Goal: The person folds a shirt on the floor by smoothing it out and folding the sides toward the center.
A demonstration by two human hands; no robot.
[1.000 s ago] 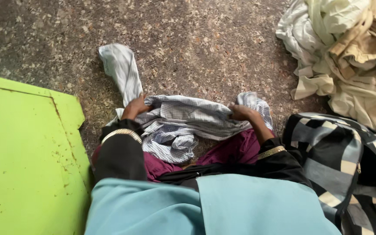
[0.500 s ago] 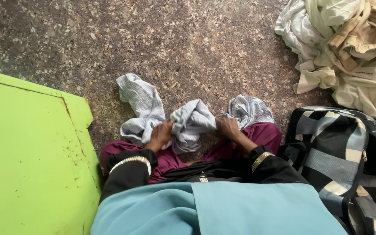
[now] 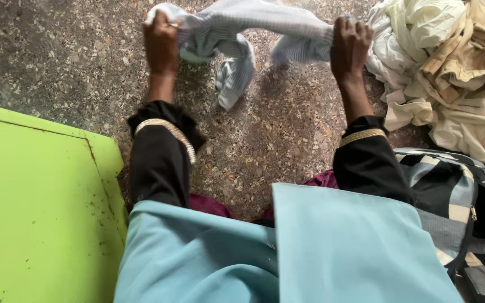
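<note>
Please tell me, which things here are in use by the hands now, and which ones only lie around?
In use:
- checked shirt, stretched between both hands above the floor
- left hand, gripping one end
- right hand, gripping the other end

Lying about:
- pile of pale clothes
- striped bag
- green board
- speckled floor

Counts: two hands, left hand (image 3: 161, 40) and right hand (image 3: 350, 42), both clenched on one checked shirt (image 3: 237, 33) stretched between them; one heap of pale garments (image 3: 456, 73) just right of the right hand, pieces in it too tangled to count; one striped bag (image 3: 456, 202) below the right forearm; one green panel (image 3: 35, 207) below-left of the left hand; two gold-trimmed cuffs (image 3: 166, 130).
</note>
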